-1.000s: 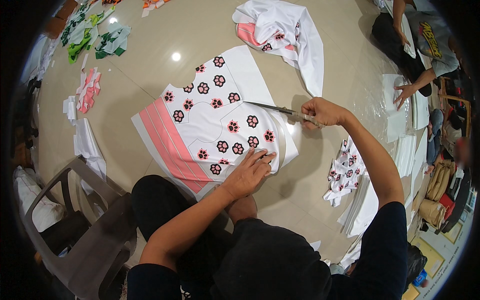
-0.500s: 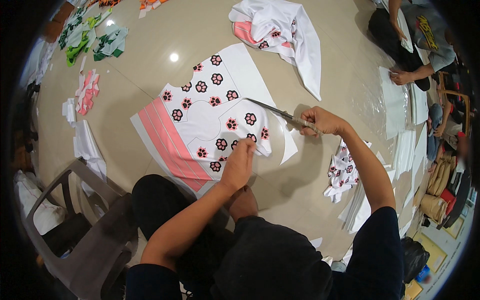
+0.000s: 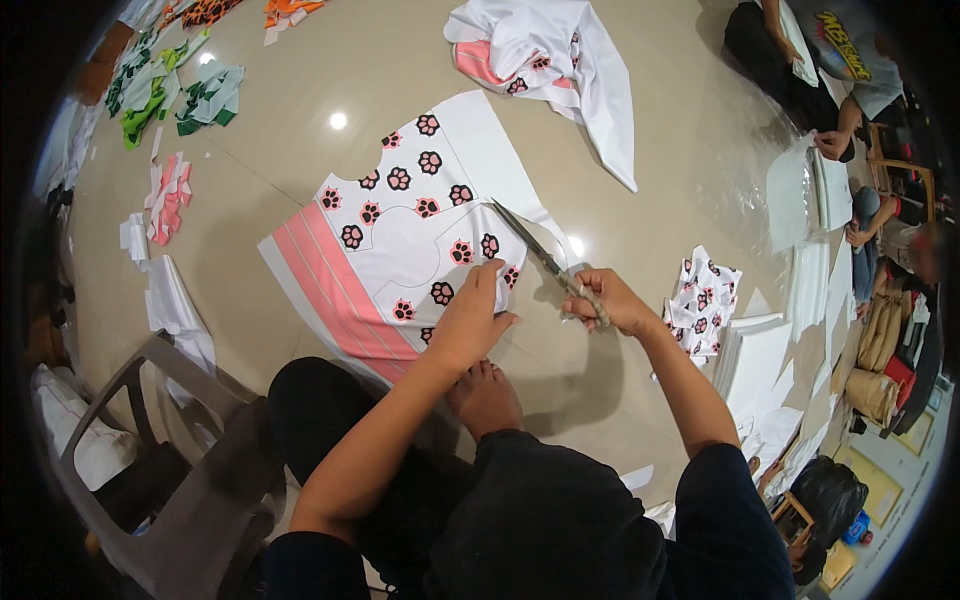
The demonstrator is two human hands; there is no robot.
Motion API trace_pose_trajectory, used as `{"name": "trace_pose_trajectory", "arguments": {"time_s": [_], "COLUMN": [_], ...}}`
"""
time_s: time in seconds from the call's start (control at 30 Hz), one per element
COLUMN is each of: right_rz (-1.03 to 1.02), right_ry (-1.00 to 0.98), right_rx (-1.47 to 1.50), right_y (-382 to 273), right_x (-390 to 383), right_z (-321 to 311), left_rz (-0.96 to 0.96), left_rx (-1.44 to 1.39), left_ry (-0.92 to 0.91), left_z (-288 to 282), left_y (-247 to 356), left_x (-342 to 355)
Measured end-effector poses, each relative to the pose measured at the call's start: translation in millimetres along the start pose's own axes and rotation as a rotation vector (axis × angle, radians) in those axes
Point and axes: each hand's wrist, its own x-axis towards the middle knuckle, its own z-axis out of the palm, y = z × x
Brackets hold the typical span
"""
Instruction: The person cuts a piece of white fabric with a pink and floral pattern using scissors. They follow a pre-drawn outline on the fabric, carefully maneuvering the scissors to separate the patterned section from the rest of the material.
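Note:
A white fabric panel (image 3: 405,240) printed with pink and black paws, with a pink striped band along one side, lies on the tiled floor. My left hand (image 3: 470,315) pinches its near right edge, where the cloth bunches up beside the fingers. In my right hand (image 3: 612,302) is a pair of scissors (image 3: 540,250), my fingers closed round the wrapped-looking handles. The blades point away and to the left, their tips at the cut edge near the plain white border. From the border a white strip runs toward the scissors.
Beyond the panel lies a crumpled white garment piece (image 3: 555,55). Paw-print scraps (image 3: 703,305) and stacked white sheets (image 3: 752,360) are on the right. A grey plastic chair (image 3: 190,440) stands at left. Green scraps (image 3: 210,98) and pink scraps (image 3: 168,195) lie farther off. A co-worker (image 3: 850,60) sits far right.
My right hand has come nearer and left, so the scissors slant more steeply. My left hand has shifted slightly, drawing the cloth's right edge inward. The co-worker's hand has moved onto the sheets.

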Motion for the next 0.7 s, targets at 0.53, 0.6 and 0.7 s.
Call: {"name": "trace_pose_trajectory", "arguments": {"time_s": [0.53,0.6,0.7], "right_rz": [0.028,0.034,0.011], "right_ry": [0.045,0.058,0.049], "right_rx": [0.332,0.326,0.337], "right_y": [16.3,8.0,21.4], "right_x": [-8.0,-13.5,-14.5], "right_z": [76.5,86.8,99.0], "left_rz": [-0.048,-0.081,-0.216], "left_rx": [0.078,0.06,0.527], "left_ry": [-0.269,-0.211,0.2], "left_z": [-71.3,-96.3,-98.4], "left_y": [6.8,-5.7,-38.4], "left_x": [26.0,36.0,43.5]}}
